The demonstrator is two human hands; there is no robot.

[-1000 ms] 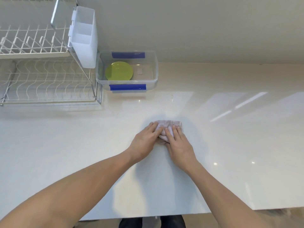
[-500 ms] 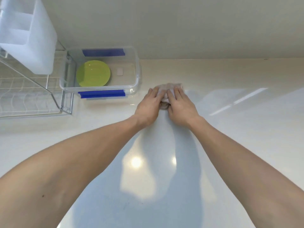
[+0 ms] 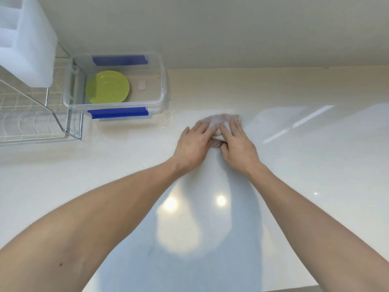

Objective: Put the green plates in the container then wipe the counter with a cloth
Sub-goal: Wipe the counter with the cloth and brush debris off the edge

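a: the counter [image 3: 315, 165] is the biggest thing here and it's the part in hand. pale, glossy, with ceiling lights mirrored in it. the wiping looks under way, i'd judge, not finished: i can't tell which stretches have been covered.

b: and the container?

a: the container [image 3: 163, 87], clear plastic with blue clips on its long sides, sits at the back of the counter against the wall, just beside the wire dish rack [image 3: 31, 125]. green plates [image 3: 107, 87] lie flat inside it, towards its left end. i see one green disc; whether more are stacked under it i can't tell. no green plate shows on the rack or the counter, so the first half of the task looks done.

b: the hands?

a: both are pressed flat on the cloth [image 3: 221, 121], a small pale bunched rag lying right of the container, near it but apart. the left hand [image 3: 194, 144] has its fingers spread over the cloth's left side, the right hand [image 3: 236, 144] covers the right, thumbs close together. neither grips it; they pin it down.

b: anything to read?

a: no. there's a small pale rectangle on the container's floor, right of the plates, but no writing can be made out. the white plastic caddy [image 3: 25, 39] hung on the rack is blank too.
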